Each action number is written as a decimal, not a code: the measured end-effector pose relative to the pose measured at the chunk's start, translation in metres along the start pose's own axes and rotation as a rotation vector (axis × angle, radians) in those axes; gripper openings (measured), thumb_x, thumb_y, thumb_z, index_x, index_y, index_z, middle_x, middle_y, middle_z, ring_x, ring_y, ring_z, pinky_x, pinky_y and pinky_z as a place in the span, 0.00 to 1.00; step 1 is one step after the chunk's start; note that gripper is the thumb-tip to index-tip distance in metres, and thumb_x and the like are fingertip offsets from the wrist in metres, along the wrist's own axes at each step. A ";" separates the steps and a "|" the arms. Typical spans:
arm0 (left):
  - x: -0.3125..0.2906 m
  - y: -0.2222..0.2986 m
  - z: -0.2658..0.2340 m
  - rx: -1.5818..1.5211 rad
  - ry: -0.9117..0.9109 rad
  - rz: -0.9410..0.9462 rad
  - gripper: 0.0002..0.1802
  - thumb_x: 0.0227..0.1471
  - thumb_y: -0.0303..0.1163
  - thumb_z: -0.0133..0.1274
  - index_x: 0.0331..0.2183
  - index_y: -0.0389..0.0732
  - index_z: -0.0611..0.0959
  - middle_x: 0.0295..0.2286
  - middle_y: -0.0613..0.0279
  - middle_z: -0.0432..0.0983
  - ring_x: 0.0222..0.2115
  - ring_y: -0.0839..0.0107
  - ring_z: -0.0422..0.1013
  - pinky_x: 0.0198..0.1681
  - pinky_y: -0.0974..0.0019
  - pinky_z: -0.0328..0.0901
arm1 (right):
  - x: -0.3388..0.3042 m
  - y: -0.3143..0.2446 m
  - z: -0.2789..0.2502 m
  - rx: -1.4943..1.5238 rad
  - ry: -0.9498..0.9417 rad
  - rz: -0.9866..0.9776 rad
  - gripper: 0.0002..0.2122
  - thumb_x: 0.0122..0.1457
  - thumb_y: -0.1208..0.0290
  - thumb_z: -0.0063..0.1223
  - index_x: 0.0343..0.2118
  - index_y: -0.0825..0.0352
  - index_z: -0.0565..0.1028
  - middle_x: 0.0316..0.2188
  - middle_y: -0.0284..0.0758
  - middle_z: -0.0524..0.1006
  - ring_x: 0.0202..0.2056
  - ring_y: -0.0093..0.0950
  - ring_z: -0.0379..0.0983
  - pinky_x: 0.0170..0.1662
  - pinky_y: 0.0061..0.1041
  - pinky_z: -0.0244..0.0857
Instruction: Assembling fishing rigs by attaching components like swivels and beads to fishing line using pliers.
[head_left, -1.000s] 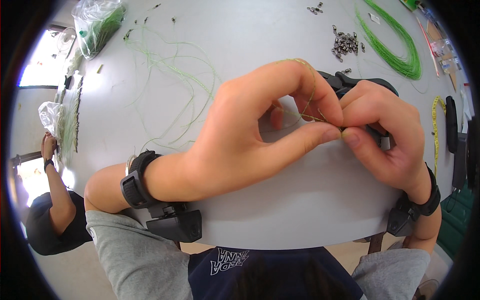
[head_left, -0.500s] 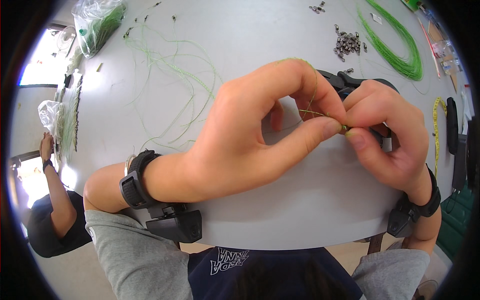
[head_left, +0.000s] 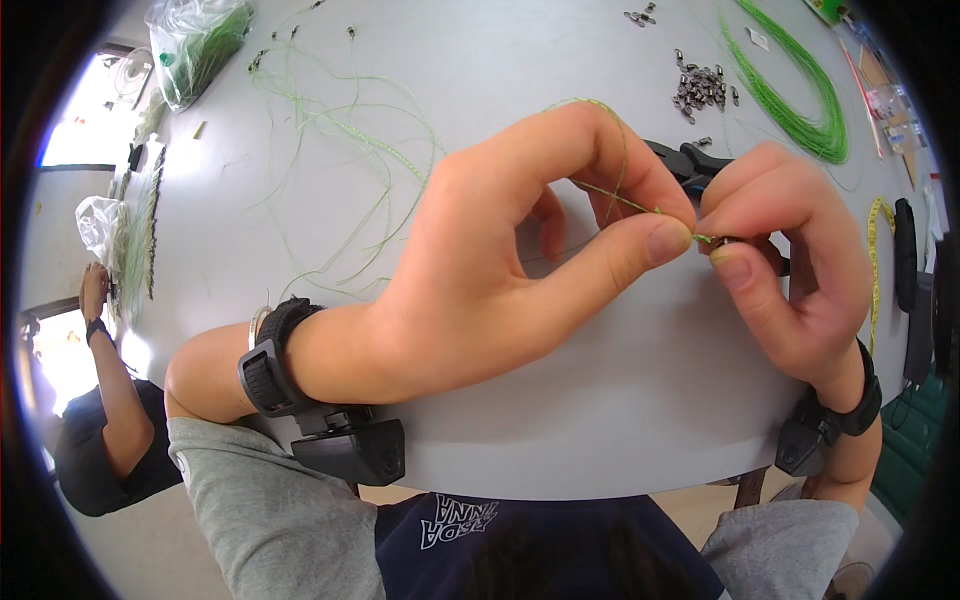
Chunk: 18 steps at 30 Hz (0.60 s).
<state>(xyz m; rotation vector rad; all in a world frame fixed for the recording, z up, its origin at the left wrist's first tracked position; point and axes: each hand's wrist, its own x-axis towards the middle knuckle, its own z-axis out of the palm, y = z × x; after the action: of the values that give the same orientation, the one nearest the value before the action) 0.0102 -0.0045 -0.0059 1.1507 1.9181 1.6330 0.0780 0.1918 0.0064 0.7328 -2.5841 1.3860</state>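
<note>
Grey-white desk (head_left: 560, 440) in my view | left hand (head_left: 470, 265): thumb and forefinger pinched on green cord (head_left: 705, 239) | right hand (head_left: 832, 260): fingertips gripping a small dark fitting (head_left: 728, 241) at the cord, above the desk, nearer its right edge | beyond, I see black-handled pliers (head_left: 712, 162), piled metal swivels (head_left: 702, 88)

Near tabletop (head_left: 560, 430) offers passage; a black tool (head_left: 688, 160) obstructs beyond the right hand (head_left: 830, 250).

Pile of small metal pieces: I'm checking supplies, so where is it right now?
In the head view, the metal pile lies at upper right, left of the looped green bundle and beyond the right hand.
</note>
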 end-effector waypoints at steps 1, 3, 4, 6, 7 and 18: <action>0.000 0.004 -0.001 0.003 0.010 0.020 0.06 0.47 0.24 0.49 0.29 0.32 0.71 0.27 0.62 0.67 0.25 0.81 0.64 0.25 0.79 0.60 | 0.001 -0.003 -0.003 -0.039 0.008 -0.016 0.03 0.49 0.80 0.43 0.28 0.71 0.66 0.24 0.36 0.68 0.24 0.21 0.60 0.23 0.15 0.53; 0.001 0.006 -0.002 0.002 0.013 0.035 0.06 0.47 0.24 0.49 0.29 0.32 0.71 0.27 0.62 0.67 0.25 0.81 0.64 0.25 0.79 0.60 | 0.002 -0.005 -0.006 -0.076 0.015 -0.030 0.04 0.49 0.80 0.43 0.29 0.71 0.66 0.25 0.36 0.67 0.24 0.21 0.59 0.24 0.15 0.53; 0.002 0.004 -0.002 0.001 0.012 0.047 0.06 0.47 0.24 0.49 0.29 0.32 0.71 0.27 0.62 0.67 0.24 0.81 0.64 0.25 0.79 0.60 | 0.002 -0.003 -0.007 -0.078 0.021 -0.038 0.04 0.50 0.79 0.44 0.30 0.71 0.66 0.26 0.37 0.67 0.24 0.21 0.59 0.24 0.14 0.52; 0.003 0.002 0.000 -0.016 0.005 0.044 0.06 0.46 0.23 0.49 0.29 0.32 0.71 0.27 0.62 0.67 0.24 0.81 0.64 0.25 0.80 0.59 | 0.001 0.002 -0.007 -0.079 0.026 -0.047 0.05 0.50 0.78 0.44 0.31 0.71 0.65 0.28 0.37 0.66 0.24 0.21 0.59 0.24 0.14 0.52; 0.004 0.001 0.000 -0.031 -0.001 0.044 0.06 0.46 0.22 0.50 0.29 0.32 0.71 0.26 0.62 0.68 0.24 0.81 0.64 0.24 0.80 0.59 | 0.000 0.005 -0.005 -0.068 0.117 -0.074 0.06 0.51 0.77 0.43 0.32 0.70 0.64 0.29 0.37 0.65 0.24 0.19 0.58 0.24 0.13 0.52; 0.001 -0.003 0.002 -0.019 -0.073 0.065 0.07 0.40 0.15 0.52 0.27 0.32 0.75 0.25 0.60 0.71 0.23 0.79 0.66 0.21 0.79 0.54 | -0.010 0.009 -0.002 0.606 0.276 0.247 0.09 0.57 0.66 0.41 0.35 0.65 0.60 0.29 0.32 0.64 0.17 0.10 0.51 0.16 0.06 0.45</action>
<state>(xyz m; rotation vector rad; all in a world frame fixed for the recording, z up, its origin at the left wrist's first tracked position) 0.0103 -0.0024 -0.0087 1.2592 1.8348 1.6155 0.0824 0.2011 -0.0032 0.2434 -2.0955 2.2075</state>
